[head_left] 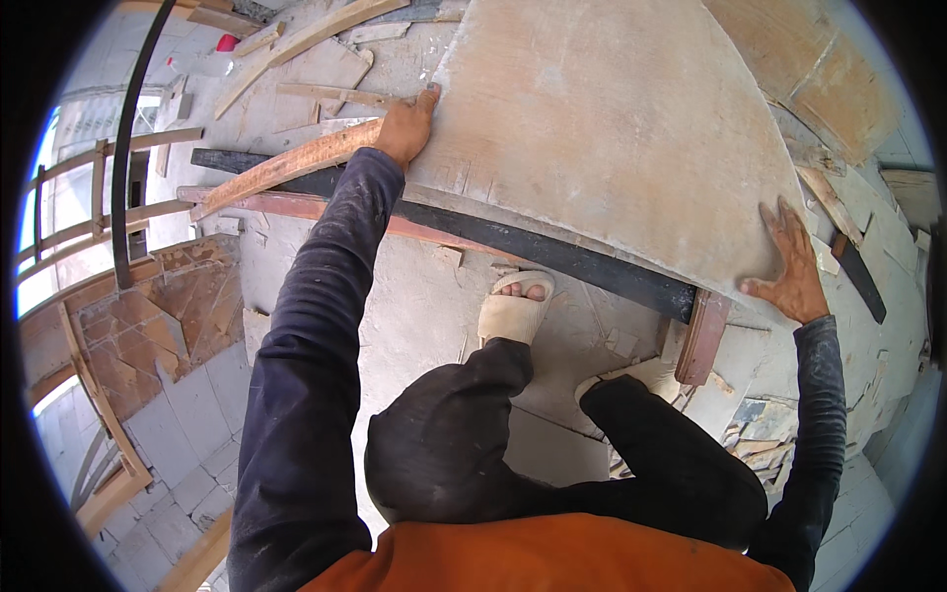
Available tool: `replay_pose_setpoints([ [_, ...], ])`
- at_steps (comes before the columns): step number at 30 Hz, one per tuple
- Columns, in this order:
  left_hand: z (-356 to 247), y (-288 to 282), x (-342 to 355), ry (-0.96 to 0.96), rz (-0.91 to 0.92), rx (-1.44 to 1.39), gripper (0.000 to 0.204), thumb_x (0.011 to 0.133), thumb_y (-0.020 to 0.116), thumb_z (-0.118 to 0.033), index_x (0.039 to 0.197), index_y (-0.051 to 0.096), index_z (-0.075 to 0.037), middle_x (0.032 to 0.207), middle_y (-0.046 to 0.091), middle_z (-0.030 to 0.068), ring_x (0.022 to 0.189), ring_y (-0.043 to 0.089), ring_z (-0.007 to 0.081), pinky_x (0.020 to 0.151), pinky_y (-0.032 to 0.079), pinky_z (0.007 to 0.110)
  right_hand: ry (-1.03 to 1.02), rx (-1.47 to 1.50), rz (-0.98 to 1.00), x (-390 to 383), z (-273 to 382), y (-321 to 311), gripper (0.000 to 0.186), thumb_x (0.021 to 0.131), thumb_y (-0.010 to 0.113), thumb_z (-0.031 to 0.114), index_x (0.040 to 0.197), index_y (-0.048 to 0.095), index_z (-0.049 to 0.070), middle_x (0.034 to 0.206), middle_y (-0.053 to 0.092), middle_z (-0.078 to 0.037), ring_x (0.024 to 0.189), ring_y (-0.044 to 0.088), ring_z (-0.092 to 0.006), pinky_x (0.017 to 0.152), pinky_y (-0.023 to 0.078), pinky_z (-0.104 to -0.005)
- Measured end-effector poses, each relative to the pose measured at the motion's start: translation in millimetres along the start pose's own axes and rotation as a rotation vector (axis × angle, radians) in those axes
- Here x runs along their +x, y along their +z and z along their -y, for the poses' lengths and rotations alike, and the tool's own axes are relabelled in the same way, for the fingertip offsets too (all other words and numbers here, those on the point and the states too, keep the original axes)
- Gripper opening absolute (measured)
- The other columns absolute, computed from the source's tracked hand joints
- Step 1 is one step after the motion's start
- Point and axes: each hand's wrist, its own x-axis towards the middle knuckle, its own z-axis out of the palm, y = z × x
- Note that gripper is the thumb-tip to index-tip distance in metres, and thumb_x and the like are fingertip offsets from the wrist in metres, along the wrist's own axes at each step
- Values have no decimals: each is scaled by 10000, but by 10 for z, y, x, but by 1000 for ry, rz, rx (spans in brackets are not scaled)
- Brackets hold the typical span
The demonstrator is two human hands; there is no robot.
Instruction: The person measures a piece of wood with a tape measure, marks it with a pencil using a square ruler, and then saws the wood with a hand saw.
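Note:
A large pale board [602, 128] with a curved right edge lies across a dark beam [552, 255] and a reddish plank [702, 335]. My left hand [404, 130] grips the board's left edge, beside a rough wooden batten [296, 158] that slants down to the left. My right hand [789, 264] rests on the board's lower right corner with its fingers spread. My feet in beige sandals [513, 311] stand below the beam, the right one partly hidden by my trouser leg.
Wood offcuts [252, 89] are scattered at upper left. A brown panel [829, 59] lies at upper right, above a handsaw [858, 276]. At far left are a wooden railing frame [99, 187], a dark upright bar [125, 197] and grey blocks [197, 414]. Debris [760, 434] is piled at lower right.

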Motion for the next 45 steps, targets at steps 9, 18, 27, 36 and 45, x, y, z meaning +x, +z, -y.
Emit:
replay_pose_setpoints([
  [9, 170, -73, -269, 215, -79, 470, 674, 1093, 384, -556, 1202, 701, 29, 1097, 703, 361, 1080, 670, 523, 973, 512, 548, -16, -102, -122, -434, 90, 435, 1118, 681, 806, 702, 1629, 424, 250, 1739, 234, -154, 1590, 201, -420, 1272, 174, -607],
  [18, 445, -386, -368, 120, -92, 551, 641, 1065, 478, -544, 1343, 629, 13, 1181, 717, 305, 1048, 705, 467, 950, 543, 510, 98, -80, -268, -523, -57, 417, 1213, 608, 900, 550, 1656, 352, 278, 1742, 223, -148, 1594, 200, -411, 1272, 175, -631],
  [27, 996, -282, -1140, 213, 183, -52, 673, 921, 791, -108, 1502, 501, 72, 1318, 706, 219, 1194, 695, 280, 1026, 543, 378, 247, 28, -214, -838, -487, 516, 1453, 443, 981, 477, 1683, 252, 267, 1732, 229, -181, 1566, 247, -453, 1242, 247, -673],
  [36, 1101, -244, -971, -98, 244, -600, 328, 964, 738, -95, 1265, 628, -24, 1104, 718, 36, 1013, 691, 139, 958, 576, 338, 648, 346, -188, -665, -691, 280, 1181, 705, 810, 748, 1568, 462, 21, 1448, 584, -311, 1366, 556, -422, 1167, 428, -475],
  [45, 1088, 457, -1088, -238, 215, -1480, 438, 1021, 712, -228, 1393, 555, -57, 1433, 630, 102, 1348, 596, 264, 1159, 465, 483, 783, 390, -477, -661, -661, -503, 1005, 793, 734, 790, 1219, 710, -120, 984, 756, -269, 755, 761, -299, 836, 608, -364],
])
